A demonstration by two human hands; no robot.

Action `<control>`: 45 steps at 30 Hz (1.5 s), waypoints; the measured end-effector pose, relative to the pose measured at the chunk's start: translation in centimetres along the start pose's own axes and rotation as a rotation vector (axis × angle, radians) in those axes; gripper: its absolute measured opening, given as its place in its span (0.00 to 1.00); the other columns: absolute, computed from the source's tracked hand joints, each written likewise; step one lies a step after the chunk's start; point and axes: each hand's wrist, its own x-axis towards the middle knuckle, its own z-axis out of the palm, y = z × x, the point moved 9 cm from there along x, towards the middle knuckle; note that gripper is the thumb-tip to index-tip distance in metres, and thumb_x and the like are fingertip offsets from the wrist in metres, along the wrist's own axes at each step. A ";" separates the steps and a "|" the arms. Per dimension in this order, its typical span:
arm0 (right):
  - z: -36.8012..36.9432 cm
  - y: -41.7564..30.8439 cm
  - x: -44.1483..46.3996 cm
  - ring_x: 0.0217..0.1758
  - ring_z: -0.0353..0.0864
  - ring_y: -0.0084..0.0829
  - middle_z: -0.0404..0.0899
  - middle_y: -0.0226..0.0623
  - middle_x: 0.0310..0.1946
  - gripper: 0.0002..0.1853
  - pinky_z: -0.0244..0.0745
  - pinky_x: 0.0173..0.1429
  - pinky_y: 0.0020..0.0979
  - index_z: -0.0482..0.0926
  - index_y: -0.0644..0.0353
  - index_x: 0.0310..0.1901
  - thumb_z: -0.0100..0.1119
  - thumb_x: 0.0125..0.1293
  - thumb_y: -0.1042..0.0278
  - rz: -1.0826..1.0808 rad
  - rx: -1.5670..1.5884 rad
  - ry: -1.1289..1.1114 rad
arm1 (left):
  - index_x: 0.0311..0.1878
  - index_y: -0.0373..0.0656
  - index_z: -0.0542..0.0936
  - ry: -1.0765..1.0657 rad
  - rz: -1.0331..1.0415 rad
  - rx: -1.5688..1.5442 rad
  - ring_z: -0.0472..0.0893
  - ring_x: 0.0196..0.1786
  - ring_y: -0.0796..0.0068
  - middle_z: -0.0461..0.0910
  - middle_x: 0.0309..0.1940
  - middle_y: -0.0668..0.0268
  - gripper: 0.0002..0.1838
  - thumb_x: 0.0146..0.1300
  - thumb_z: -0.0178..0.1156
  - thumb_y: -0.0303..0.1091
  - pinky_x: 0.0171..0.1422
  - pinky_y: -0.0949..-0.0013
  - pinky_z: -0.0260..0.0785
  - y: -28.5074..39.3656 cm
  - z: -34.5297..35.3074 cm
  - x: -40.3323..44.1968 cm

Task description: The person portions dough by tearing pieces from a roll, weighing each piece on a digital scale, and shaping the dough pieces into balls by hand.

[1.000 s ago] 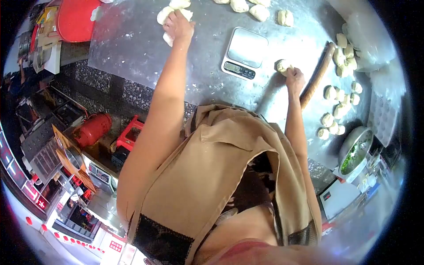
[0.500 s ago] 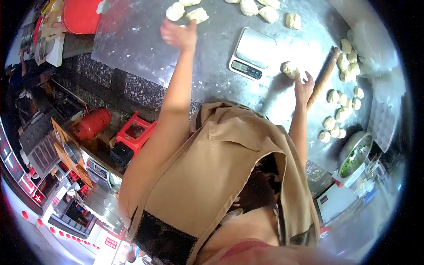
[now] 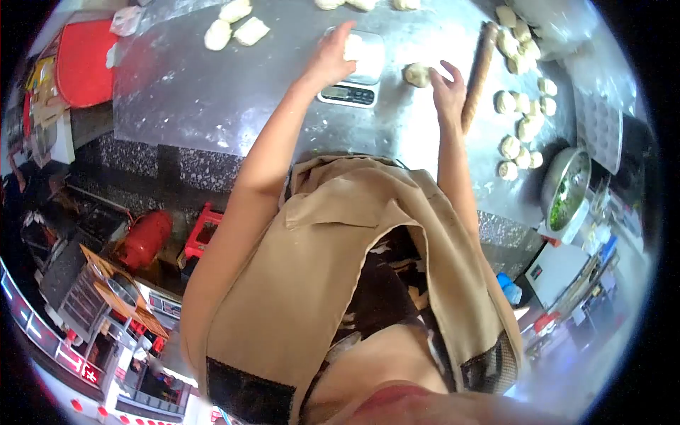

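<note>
My left hand (image 3: 330,62) is over the left side of a digital kitchen scale (image 3: 347,95), its fingers closed around a pale piece of dough (image 3: 353,48) at the weighing plate. Part of the dough is hidden by the hand. To the right, my right hand (image 3: 448,93) has its thumb and fingers apart. A dough ball (image 3: 416,74) lies on the metal table beside its thumb; whether they touch I cannot tell. Just right of that hand lies a wooden rolling pin (image 3: 482,71), partly behind the fingers and wrist.
Several dough pieces (image 3: 251,31) lie at the far left of the metal table (image 3: 191,92). Small dough balls (image 3: 510,147) sit in groups on the right. A metal bowl (image 3: 567,185) with chopped greens stands at the right edge, near a white moulded tray (image 3: 601,134). A red stool (image 3: 202,232) is below.
My left hand has moved right, from the dough pieces at the far left to the scale, and now has dough in it. My right hand stays beside the dough ball. The view has shifted.
</note>
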 end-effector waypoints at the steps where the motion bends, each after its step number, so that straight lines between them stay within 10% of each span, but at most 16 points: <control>1: -0.1 -0.2 -0.1 0.50 0.78 0.36 0.68 0.50 0.55 0.23 0.75 0.49 0.35 0.75 0.61 0.53 0.61 0.58 0.60 0.000 0.023 0.002 | 0.65 0.45 0.60 -0.014 0.010 -0.009 0.68 0.60 0.50 0.71 0.55 0.51 0.41 0.44 0.66 0.30 0.65 0.57 0.60 0.7 0.5 0.2; 6: -3.5 -1.3 -1.3 0.47 0.80 0.35 0.69 0.50 0.54 0.22 0.75 0.48 0.35 0.76 0.62 0.52 0.61 0.57 0.61 0.009 -0.014 0.087 | 0.65 0.46 0.61 0.179 0.031 0.148 0.66 0.62 0.50 0.69 0.58 0.52 0.39 0.47 0.63 0.30 0.67 0.55 0.59 -0.9 -2.7 -1.0; 10: -5.1 3.2 -0.7 0.40 0.80 0.30 0.80 0.41 0.34 0.22 0.74 0.41 0.26 0.75 0.63 0.53 0.63 0.57 0.63 0.025 0.173 0.145 | 0.63 0.42 0.65 0.304 -0.099 0.213 0.69 0.61 0.54 0.72 0.56 0.52 0.33 0.50 0.60 0.30 0.67 0.59 0.59 -3.2 -8.7 -3.9; 16: -5.2 4.1 -0.9 0.48 0.77 0.35 0.76 0.47 0.49 0.21 0.76 0.49 0.32 0.75 0.66 0.52 0.61 0.59 0.65 0.070 0.375 0.085 | 0.59 0.41 0.70 0.415 -0.207 0.201 0.71 0.60 0.58 0.73 0.56 0.56 0.29 0.50 0.60 0.31 0.64 0.62 0.62 -5.0 -11.8 -9.0; 33: 1.0 -1.3 0.6 0.37 0.80 0.28 0.81 0.37 0.34 0.13 0.75 0.43 0.29 0.79 0.65 0.45 0.58 0.60 0.68 -0.030 0.379 -0.249 | 0.57 0.45 0.73 0.217 -0.001 0.207 0.73 0.59 0.62 0.74 0.55 0.58 0.23 0.56 0.58 0.33 0.63 0.63 0.63 0.5 -5.8 -4.3; 45: 13.7 -3.2 2.3 0.32 0.79 0.22 0.81 0.34 0.31 0.14 0.76 0.38 0.23 0.82 0.65 0.44 0.62 0.59 0.65 -0.050 0.002 -0.561 | 0.61 0.44 0.67 0.023 -0.140 0.438 0.64 0.62 0.51 0.65 0.60 0.57 0.38 0.44 0.69 0.39 0.64 0.56 0.61 0.7 2.2 -0.4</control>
